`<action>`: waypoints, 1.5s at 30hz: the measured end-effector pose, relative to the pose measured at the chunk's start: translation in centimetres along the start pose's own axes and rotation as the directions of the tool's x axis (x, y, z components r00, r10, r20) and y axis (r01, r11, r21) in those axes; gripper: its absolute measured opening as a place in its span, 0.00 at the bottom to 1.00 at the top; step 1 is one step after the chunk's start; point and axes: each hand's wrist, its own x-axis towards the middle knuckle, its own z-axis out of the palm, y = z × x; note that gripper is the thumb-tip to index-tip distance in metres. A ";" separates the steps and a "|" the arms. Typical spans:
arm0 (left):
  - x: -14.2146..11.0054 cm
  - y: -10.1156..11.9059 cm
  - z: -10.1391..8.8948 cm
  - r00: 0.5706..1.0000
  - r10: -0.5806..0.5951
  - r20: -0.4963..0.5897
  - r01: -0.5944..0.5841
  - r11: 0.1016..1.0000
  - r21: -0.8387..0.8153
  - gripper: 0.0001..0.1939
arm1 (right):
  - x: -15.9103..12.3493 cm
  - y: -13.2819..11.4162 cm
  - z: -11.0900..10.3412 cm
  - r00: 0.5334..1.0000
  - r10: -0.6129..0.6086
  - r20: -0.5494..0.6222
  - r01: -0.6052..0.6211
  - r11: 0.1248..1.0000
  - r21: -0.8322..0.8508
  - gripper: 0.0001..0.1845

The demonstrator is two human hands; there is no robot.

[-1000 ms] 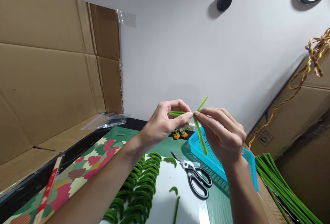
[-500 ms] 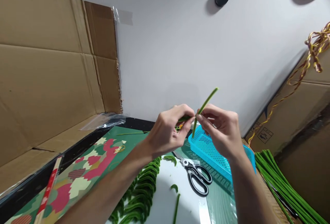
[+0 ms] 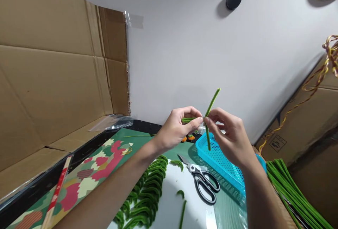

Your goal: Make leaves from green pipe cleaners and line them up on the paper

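Note:
Between my two hands, above the table, are green pipe cleaners [image 3: 212, 103]. My left hand [image 3: 182, 125] pinches a piece that lies level between its thumb and fingers. With thumb and forefinger, my right hand [image 3: 224, 130] grips the upright piece where the two meet; its ends stick out above and below. Both sets of fingertips almost touch there. Beneath them, scissors [image 3: 203, 179] lie partly open on a white sheet [image 3: 194, 209]. Rows of curled green pipe cleaner pieces [image 3: 148, 190] lie to the left of the scissors, with a short straight piece [image 3: 182, 215] nearer me.
A blue perforated basket [image 3: 221, 162] sits behind and below my right hand. Long green pipe cleaners [image 3: 295, 190] are bundled at the right. Small orange pieces [image 3: 191, 137] lie beyond my left hand. Cardboard [image 3: 52, 81] stands at the left, and a patterned sheet [image 3: 89, 172] covers the table there.
The upright pipe cleaner has turned steeper, its lower end now pointing down and slightly right. My left fingers have loosened a little, showing more of the level piece. The whole view has shifted slightly.

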 end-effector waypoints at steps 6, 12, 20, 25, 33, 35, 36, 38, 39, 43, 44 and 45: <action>-0.2 0.3 -0.2 0.996 -0.007 0.086 0.017 0.993 -0.117 0.10 | -0.3 0.1 0.2 0.993 -0.116 -0.020 0.115 0.992 -0.051 0.10; 0.1 0.8 -0.4 1.000 -0.021 0.005 0.021 0.998 -0.052 0.14 | 0.1 0.6 0.3 0.983 -0.091 -0.157 0.089 0.996 -0.023 0.09; 0.4 0.3 -0.8 0.998 -0.047 -0.042 0.041 0.992 -0.119 0.16 | 0.2 1.1 -0.1 0.975 -0.036 -0.221 0.055 0.996 0.077 0.11; -0.1 0.5 -0.6 0.997 0.068 -0.046 -0.066 0.996 0.056 0.14 | 0.4 1.2 -0.3 0.978 0.105 -0.179 -0.047 0.954 0.297 0.16; -0.9 1.2 -1.3 0.900 0.436 -0.019 -0.339 0.725 0.599 0.09 | 0.9 1.0 0.4 0.919 0.378 0.116 -0.341 0.608 0.717 0.19; -0.7 1.3 -1.5 0.947 0.317 -0.056 -0.267 0.871 0.412 0.09 | 0.9 0.9 0.6 0.952 0.306 0.004 -0.233 0.716 0.658 0.18; -0.5 1.2 -1.6 0.960 0.274 -0.063 -0.240 0.916 0.323 0.10 | 0.8 0.9 0.6 0.962 0.268 -0.048 -0.186 0.777 0.601 0.18; -0.2 1.2 -1.6 0.968 0.238 -0.076 -0.218 0.954 0.207 0.11 | 0.8 1.0 0.6 0.973 0.193 -0.125 -0.115 0.881 0.460 0.17; -0.1 1.2 -1.6 0.969 0.232 -0.086 -0.214 0.960 0.180 0.12 | 0.8 1.1 0.6 0.976 0.156 -0.152 -0.087 0.917 0.389 0.17; 0.2 1.0 -1.6 0.963 0.242 -0.122 -0.221 0.962 0.157 0.11 | 0.8 1.4 0.5 0.976 0.044 -0.211 -0.001 0.980 0.200 0.13; 0.3 0.9 -1.7 0.959 0.249 -0.136 -0.227 0.961 0.158 0.11 | 0.8 1.6 0.6 0.976 0.043 -0.216 0.000 0.981 0.195 0.12; 0.3 0.7 -1.7 0.956 0.253 -0.146 -0.230 0.961 0.156 0.11 | 0.8 1.7 0.6 0.973 0.059 -0.223 -0.010 0.976 0.218 0.11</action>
